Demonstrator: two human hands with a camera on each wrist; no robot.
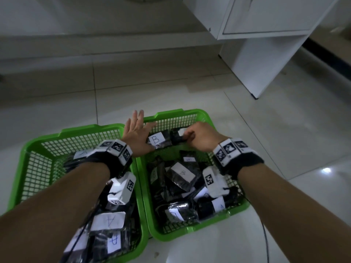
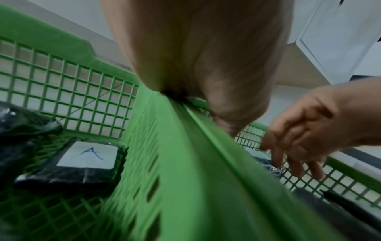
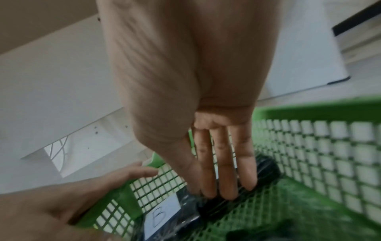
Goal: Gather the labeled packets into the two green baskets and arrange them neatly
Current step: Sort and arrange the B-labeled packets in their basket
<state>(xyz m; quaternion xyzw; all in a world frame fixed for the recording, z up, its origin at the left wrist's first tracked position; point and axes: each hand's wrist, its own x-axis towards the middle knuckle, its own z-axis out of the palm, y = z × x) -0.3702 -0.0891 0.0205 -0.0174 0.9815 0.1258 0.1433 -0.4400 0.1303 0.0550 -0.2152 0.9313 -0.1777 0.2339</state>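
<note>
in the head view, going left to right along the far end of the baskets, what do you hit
left basket → left hand → B packet → right hand → right basket's right rim

**An indoor room with a tiled floor, sorting done down at ground level**

We're low on a pale, glossy tiled floor, grout lines running across and a light glinting off it at right. A white cabinet stands ahead on the right, door closed, open space beneath. A dark skirting strip runs along the far right wall. Two green baskets sit straight on the tiles, no table. Home, office or storeroom? It cannot be told from this.
</note>
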